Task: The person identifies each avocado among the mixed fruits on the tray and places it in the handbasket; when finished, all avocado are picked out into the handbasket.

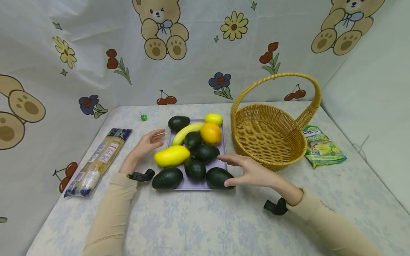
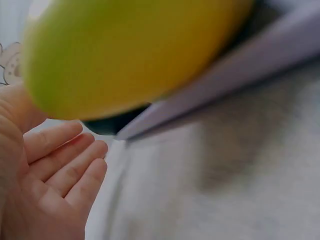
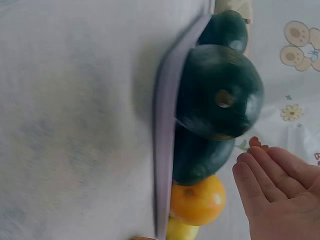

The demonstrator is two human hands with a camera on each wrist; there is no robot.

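A lavender tray point(image 1: 189, 185) bears several dark green avocados point(image 1: 168, 178), a yellow mango point(image 1: 172, 156), a banana point(image 1: 187, 133), an orange point(image 1: 211, 134) and a lemon point(image 1: 213, 119). My left hand point(image 1: 148, 144) is at the tray's left side, near the mango and banana, fingers loosely extended and holding nothing. In the left wrist view the mango point(image 2: 130, 55) looms large above the spread fingers point(image 2: 75, 175). On the opposite side my right hand point(image 1: 253, 171) holds nothing, its fingers reaching over the tray's right edge near the front-right avocado point(image 1: 219, 178). The right wrist view shows that palm point(image 3: 285, 215) beside the avocados.
A wicker basket point(image 1: 267, 141) with a tall handle stands to the right of the tray. Behind its right side lies a green candy bag point(image 1: 323, 146). A pack of noodles point(image 1: 98, 161) is on the left, and a small green item point(image 1: 143, 117) sits toward the back.
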